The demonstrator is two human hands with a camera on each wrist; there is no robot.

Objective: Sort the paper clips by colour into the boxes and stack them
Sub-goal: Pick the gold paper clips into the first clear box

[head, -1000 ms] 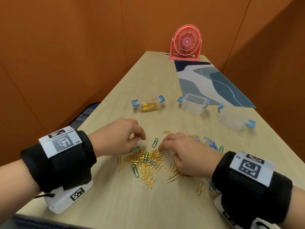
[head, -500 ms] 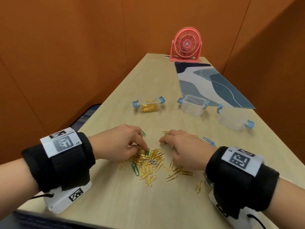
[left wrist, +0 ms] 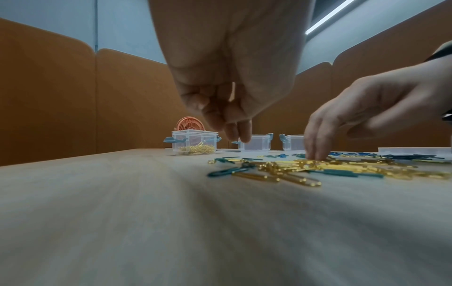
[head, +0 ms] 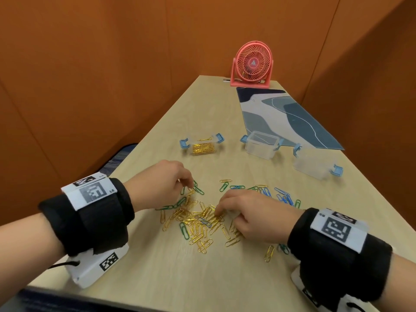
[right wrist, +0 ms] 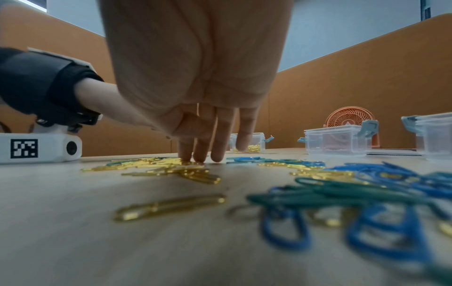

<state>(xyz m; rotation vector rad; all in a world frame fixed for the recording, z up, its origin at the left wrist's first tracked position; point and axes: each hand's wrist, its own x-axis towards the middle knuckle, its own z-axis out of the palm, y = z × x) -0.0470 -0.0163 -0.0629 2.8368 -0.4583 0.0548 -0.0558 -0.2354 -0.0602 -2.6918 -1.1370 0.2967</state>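
A heap of gold paper clips (head: pixel 200 224) lies on the table in front of me, with green clips (head: pixel 180 202) mixed in and blue clips (head: pixel 283 197) to the right. My left hand (head: pixel 189 188) hovers at the heap's far left edge, its fingertips pinched on a gold clip. My right hand (head: pixel 217 212) reaches down into the heap, fingertips (right wrist: pixel 193 158) pinching gold clips there. Three clear boxes with blue latches stand beyond. The left box (head: pixel 202 148) holds gold clips, the middle box (head: pixel 261 147) looks empty, and the contents of the right box (head: pixel 315 165) cannot be made out.
A pink desk fan (head: pixel 251 61) stands at the table's far end, with a blue patterned mat (head: pixel 281 113) in front of it. Orange partition walls close in both sides. Bare tabletop (head: pixel 157 278) stretches between the heap and the near edge.
My left hand has lifted from the heap's middle to its far left edge. My right hand has come nearer, from the far side down onto the gold clips.
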